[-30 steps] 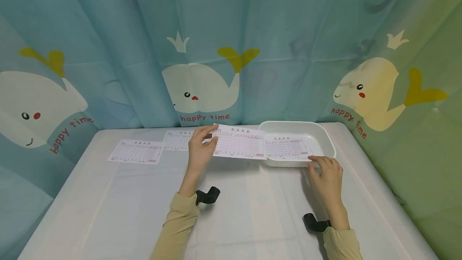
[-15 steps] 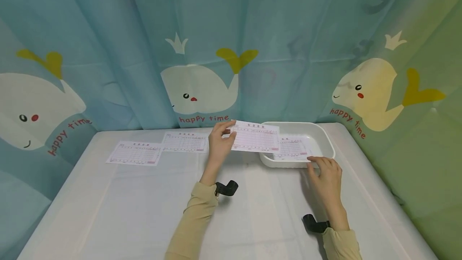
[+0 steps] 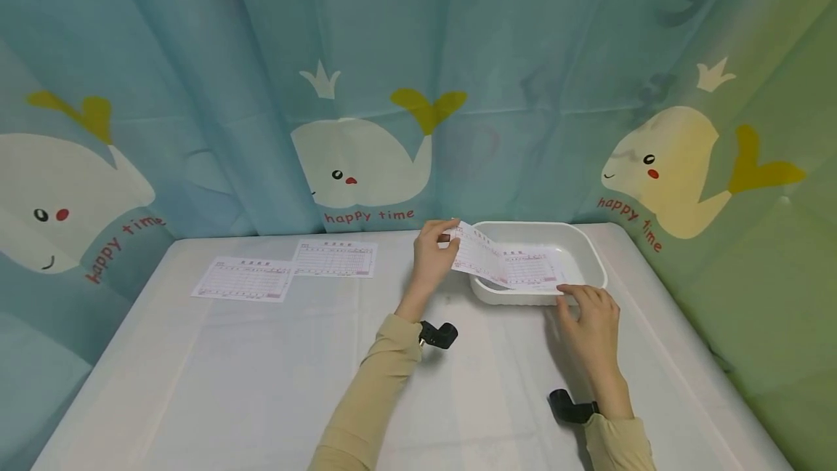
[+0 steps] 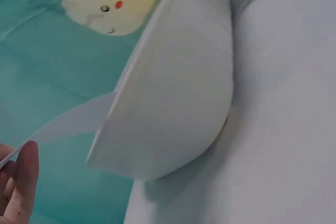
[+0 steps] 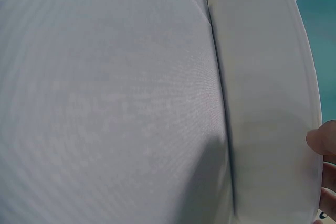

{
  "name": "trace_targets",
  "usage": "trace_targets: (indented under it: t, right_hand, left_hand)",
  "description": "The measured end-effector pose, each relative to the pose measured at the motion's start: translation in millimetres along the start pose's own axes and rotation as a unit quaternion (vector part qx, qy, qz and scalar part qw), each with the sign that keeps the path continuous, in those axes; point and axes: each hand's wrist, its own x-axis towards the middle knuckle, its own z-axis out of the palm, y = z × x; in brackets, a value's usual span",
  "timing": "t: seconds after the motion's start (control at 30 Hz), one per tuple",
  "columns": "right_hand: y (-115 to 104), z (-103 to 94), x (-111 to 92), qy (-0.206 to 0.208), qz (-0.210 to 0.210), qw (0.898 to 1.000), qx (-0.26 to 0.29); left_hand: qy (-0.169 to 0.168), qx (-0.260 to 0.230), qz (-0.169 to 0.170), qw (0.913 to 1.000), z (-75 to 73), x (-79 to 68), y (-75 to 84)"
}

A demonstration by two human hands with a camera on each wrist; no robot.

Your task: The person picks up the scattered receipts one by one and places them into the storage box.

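My left hand [image 3: 431,259] pinches the left edge of a printed paper form [image 3: 479,253] between thumb and fingers. The form bends downward, its right end inside the white plastic tray [image 3: 584,256]. Another printed form [image 3: 535,267] lies in the tray, partly covered by the held one. My right hand [image 3: 591,318] grips the tray's near rim at the right, and in the right wrist view its thumb [image 5: 317,141] presses the rim from outside. The left wrist view shows the held form [image 4: 73,119] curving over the tray's edge.
Two more printed forms, one at the far left [image 3: 243,279] and one beside it [image 3: 335,259], lie on the white-covered table [image 3: 261,384]. A curtain [image 3: 523,93] with whale prints hangs right behind the table and tray.
My left hand has carried the form rightward from beside the flat forms to the tray, and the form now bends down into it. The right hand has stayed at the rim.
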Motion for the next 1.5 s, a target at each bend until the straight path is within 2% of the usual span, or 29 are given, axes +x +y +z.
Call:
trace_targets:
  t: [0.2, 0.4, 0.7, 0.93, 1.07, 1.33, 1.5]
  right_hand:
    - [0.9, -0.5, -0.7, -0.001, 0.002, 1.0, 0.0]
    - [1.1, 0.2, -0.5, 0.004, -0.002, 1.0, 0.001]
    - [0.1, 0.7, 0.7, 0.005, -0.005, 1.0, 0.001]
    - [-1.4, 0.2, 0.9, 0.001, -0.001, 1.0, -0.002]
    - [-0.9, 0.0, 0.5, 0.005, -0.003, 1.0, 0.0]
    - [0.6, 0.4, 0.0, 0.009, -0.006, 1.0, 0.001]
    - [0.6, 0.3, 0.4, 0.005, -0.003, 1.0, 0.0]
  left_hand:
    - [-0.039, 0.024, 0.007, 0.9989, 20.5, 4.2, 3.0]
    - [-0.091, 0.045, -0.002, 0.9948, 38.6, 3.2, 9.2]
    - [-0.133, 0.049, -0.007, 0.9899, 54.3, -2.3, 9.7]
    - [-0.153, 0.074, -0.003, 0.9855, 53.8, -8.0, 14.0]
    - [-0.155, 0.065, 0.001, 0.9858, 50.9, -10.4, 14.7]
    - [-0.139, 0.052, 0.034, 0.9883, 41.3, -15.3, 13.5]
    - [-0.132, 0.044, 0.038, 0.9895, 32.7, -20.8, 11.4]
